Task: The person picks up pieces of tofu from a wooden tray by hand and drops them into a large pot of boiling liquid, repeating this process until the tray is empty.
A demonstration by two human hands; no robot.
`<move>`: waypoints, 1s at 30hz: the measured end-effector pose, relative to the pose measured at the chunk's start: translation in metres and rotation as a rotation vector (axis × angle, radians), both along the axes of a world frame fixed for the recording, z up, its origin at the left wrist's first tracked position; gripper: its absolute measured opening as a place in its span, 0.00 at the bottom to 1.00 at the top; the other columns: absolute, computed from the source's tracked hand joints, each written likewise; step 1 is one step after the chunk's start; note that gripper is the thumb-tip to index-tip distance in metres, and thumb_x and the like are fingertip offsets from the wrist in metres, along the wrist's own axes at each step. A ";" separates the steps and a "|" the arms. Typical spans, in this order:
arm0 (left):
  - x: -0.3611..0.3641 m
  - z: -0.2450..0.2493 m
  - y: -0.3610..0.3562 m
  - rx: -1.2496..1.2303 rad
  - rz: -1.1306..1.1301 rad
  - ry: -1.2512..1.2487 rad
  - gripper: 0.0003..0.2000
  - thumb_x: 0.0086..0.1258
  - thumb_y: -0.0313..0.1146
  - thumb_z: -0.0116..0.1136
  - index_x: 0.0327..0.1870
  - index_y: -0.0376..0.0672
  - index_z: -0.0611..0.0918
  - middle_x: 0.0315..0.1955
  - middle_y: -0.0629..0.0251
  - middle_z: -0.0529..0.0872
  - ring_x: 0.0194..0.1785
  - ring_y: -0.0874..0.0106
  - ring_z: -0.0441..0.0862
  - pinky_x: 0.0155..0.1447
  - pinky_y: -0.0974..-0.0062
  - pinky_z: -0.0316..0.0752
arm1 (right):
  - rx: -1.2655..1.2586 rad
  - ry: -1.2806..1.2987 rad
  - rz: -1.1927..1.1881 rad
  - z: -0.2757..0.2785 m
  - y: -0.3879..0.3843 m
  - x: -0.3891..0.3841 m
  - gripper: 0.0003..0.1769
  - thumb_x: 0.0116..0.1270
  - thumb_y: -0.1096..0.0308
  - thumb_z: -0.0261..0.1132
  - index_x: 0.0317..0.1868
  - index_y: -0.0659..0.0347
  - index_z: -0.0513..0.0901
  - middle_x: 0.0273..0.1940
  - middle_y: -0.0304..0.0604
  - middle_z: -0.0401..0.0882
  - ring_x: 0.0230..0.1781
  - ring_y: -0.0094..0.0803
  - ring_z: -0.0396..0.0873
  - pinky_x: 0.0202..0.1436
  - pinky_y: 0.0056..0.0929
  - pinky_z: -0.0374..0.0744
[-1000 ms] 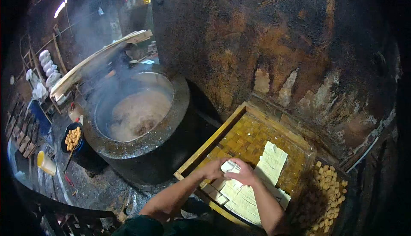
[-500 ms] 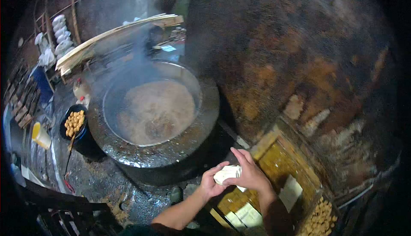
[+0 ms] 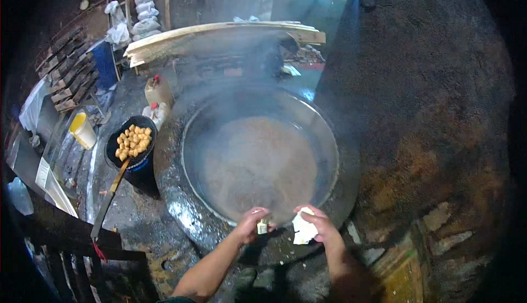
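Observation:
At the near rim of a large round pot (image 3: 192,178), both hands hold pale white pieces. My left hand (image 3: 251,224) is closed around a small white piece (image 3: 262,226). In my right hand (image 3: 319,223) is a larger, ragged white piece (image 3: 303,229), gripped between thumb and fingers. The two hands are apart. Brownish, steaming liquid (image 3: 258,160) fills the lower part of the pot. Small white crumbs lie on the dark ledge below the hands.
Left of the pot stands a black bucket (image 3: 144,178) with golden lumps (image 3: 133,141) on top and a long-handled tool (image 3: 110,198) against it. Nearby are plastic jugs (image 3: 158,91) and a yellow-white container (image 3: 83,131). A wooden frame (image 3: 403,267) is at lower right.
The view has swung left, and both hands are now at the pot's near edge instead of over the wooden box. The white material held between them is now in separate pieces, one per hand.

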State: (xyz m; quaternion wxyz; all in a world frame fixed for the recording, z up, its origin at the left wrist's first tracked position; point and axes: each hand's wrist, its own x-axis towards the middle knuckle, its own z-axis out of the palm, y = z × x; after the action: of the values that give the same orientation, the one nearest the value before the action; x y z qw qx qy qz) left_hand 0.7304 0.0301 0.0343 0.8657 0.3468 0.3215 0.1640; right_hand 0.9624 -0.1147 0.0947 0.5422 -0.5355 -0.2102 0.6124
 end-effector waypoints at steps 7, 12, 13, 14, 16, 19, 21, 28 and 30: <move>-0.017 -0.102 0.117 1.043 -0.641 0.924 0.37 0.74 0.50 0.64 0.79 0.40 0.67 0.57 0.44 0.87 0.54 0.46 0.88 0.56 0.45 0.81 | -0.122 -1.103 0.631 -0.099 0.154 -0.055 0.26 0.73 0.52 0.72 0.66 0.55 0.83 0.65 0.47 0.82 0.65 0.42 0.81 0.68 0.38 0.79; -0.075 -0.025 0.070 1.402 -0.199 1.014 0.39 0.77 0.53 0.58 0.84 0.44 0.61 0.79 0.43 0.68 0.84 0.47 0.60 0.83 0.32 0.44 | 0.048 -1.013 0.028 -0.124 0.102 -0.069 0.40 0.73 0.51 0.70 0.79 0.61 0.70 0.78 0.63 0.68 0.82 0.55 0.63 0.83 0.46 0.65; -0.095 0.021 0.053 1.412 -0.085 0.984 0.38 0.77 0.51 0.59 0.83 0.45 0.63 0.81 0.44 0.63 0.86 0.48 0.55 0.83 0.29 0.37 | 0.029 -1.012 -0.057 -0.086 0.067 -0.064 0.38 0.73 0.55 0.70 0.77 0.64 0.71 0.78 0.62 0.69 0.81 0.55 0.65 0.82 0.46 0.66; -0.118 0.062 0.030 1.410 0.007 0.956 0.37 0.76 0.51 0.60 0.82 0.45 0.64 0.80 0.44 0.66 0.86 0.48 0.57 0.83 0.29 0.38 | 0.010 -1.012 -0.145 -0.036 0.019 -0.062 0.35 0.73 0.60 0.70 0.75 0.67 0.72 0.77 0.62 0.70 0.81 0.55 0.67 0.82 0.45 0.67; -0.166 0.098 -0.015 1.389 0.150 0.956 0.37 0.75 0.51 0.62 0.81 0.45 0.67 0.78 0.45 0.69 0.84 0.47 0.60 0.82 0.30 0.41 | 0.122 -1.133 -0.358 0.002 -0.097 -0.058 0.30 0.69 0.69 0.70 0.69 0.71 0.77 0.73 0.63 0.75 0.79 0.54 0.69 0.80 0.44 0.68; -0.228 0.074 -0.100 1.292 0.261 1.039 0.38 0.73 0.52 0.65 0.80 0.44 0.68 0.76 0.46 0.72 0.81 0.48 0.65 0.81 0.32 0.47 | 0.039 -1.394 -0.578 0.027 -0.292 -0.091 0.32 0.69 0.60 0.69 0.68 0.70 0.76 0.70 0.64 0.75 0.71 0.58 0.74 0.78 0.49 0.69; -0.232 0.076 -0.167 1.187 0.245 1.012 0.39 0.72 0.52 0.65 0.80 0.42 0.68 0.76 0.46 0.72 0.81 0.49 0.66 0.80 0.32 0.47 | -0.094 -1.372 -0.510 0.035 -0.384 -0.109 0.33 0.69 0.59 0.69 0.68 0.71 0.76 0.70 0.65 0.75 0.71 0.60 0.74 0.77 0.50 0.70; -0.117 0.115 -0.440 1.682 -0.295 0.130 0.33 0.64 0.45 0.75 0.67 0.36 0.80 0.59 0.45 0.86 0.62 0.45 0.83 0.68 0.51 0.77 | -0.340 -1.425 -0.277 0.006 -0.634 -0.213 0.39 0.69 0.57 0.69 0.76 0.64 0.71 0.73 0.69 0.72 0.76 0.67 0.67 0.81 0.61 0.62; -0.090 0.127 -0.517 1.787 -0.535 -0.003 0.32 0.66 0.44 0.72 0.70 0.43 0.78 0.65 0.49 0.83 0.67 0.49 0.81 0.70 0.52 0.75 | -0.385 -1.399 -0.326 -0.018 -0.653 -0.217 0.38 0.71 0.54 0.69 0.73 0.69 0.72 0.72 0.68 0.74 0.76 0.67 0.68 0.79 0.54 0.68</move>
State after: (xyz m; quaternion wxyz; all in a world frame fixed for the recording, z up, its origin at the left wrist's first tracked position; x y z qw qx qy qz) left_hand 0.6406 -0.4866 0.1614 0.2870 0.9466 -0.0157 0.1459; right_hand 0.7458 -0.7679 0.0772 0.2622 -0.9104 -0.3130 0.0660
